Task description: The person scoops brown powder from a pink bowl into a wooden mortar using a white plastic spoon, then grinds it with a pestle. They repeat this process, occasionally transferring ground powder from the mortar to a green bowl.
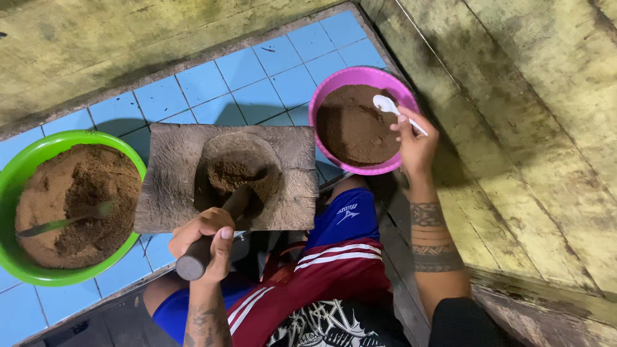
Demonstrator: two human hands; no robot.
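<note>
Landmark: wooden mortar block (173,186), sitting on the blue-tiled bench (257,77), bowl-shaped hollow near its centre with brown powder (231,173) in it. Left hand (205,239) is at the block's near edge, grip wrapped tight around a dark pestle (215,234); pestle tip is down in the hollow, butt end sticks out toward the person. Right of the block, just beside its far-right corner: pink bowl (321,96) with dark brown powder, overhanging the bench's right edge. Right hand (414,144) hovers over the pink bowl's near-right rim, grip pinching the handle of a white plastic spoon (389,106); spoon head is over the powder, looks empty. Left of the block, almost touching its left side: green bowl (26,160), fuller, lighter brown powder, with a dark-handled spoon (64,222) lying in it. So the block is boxed in on both sides by bowls; no lateral room there. Open tile only beyond the block, up to the raised bench rim and the stained yellow-green wall (96,38). Near side: bench edge runs right under the block, and the person's knees in blue and red shorts (334,257) sit directly below it, between the forearms. Right of the pink bowl: worn wooden planks (527,128), sloping, nothing on them. Bench's left extent is cut off by the frame.
</note>
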